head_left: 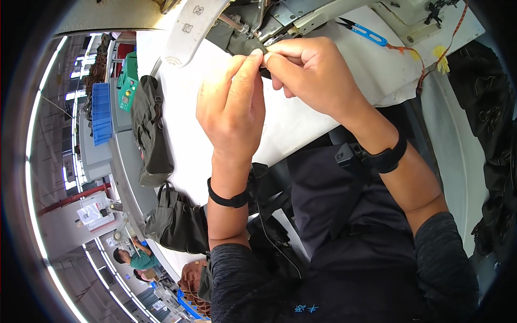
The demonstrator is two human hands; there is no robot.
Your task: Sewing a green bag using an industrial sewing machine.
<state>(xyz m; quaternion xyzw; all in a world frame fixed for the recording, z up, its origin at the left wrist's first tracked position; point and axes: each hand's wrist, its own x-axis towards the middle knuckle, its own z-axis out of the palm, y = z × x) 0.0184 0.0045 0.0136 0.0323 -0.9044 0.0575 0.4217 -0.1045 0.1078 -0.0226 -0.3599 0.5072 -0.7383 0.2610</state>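
Note:
My left hand [234, 102] and my right hand [307, 72] meet at the top centre with fingertips pinched together at a piece of dark olive material [237, 43], just below the metal foot and plate of a sewing machine [283, 19]. The right hand's curled fingers partly hide what is between the tips. Blue-handled thread snips [363, 32] with an orange cord lie on the white worktop [188, 124], right of the machine's plate.
Olive bags [153, 134] lie along the worktop's left, with brown woven items [191, 285] lower down. Beyond are a green box [127, 81], blue bins [101, 113] and co-workers [137, 255]. Dark items [484, 161] hang at the right. A light machine arm [188, 32] overhangs the top.

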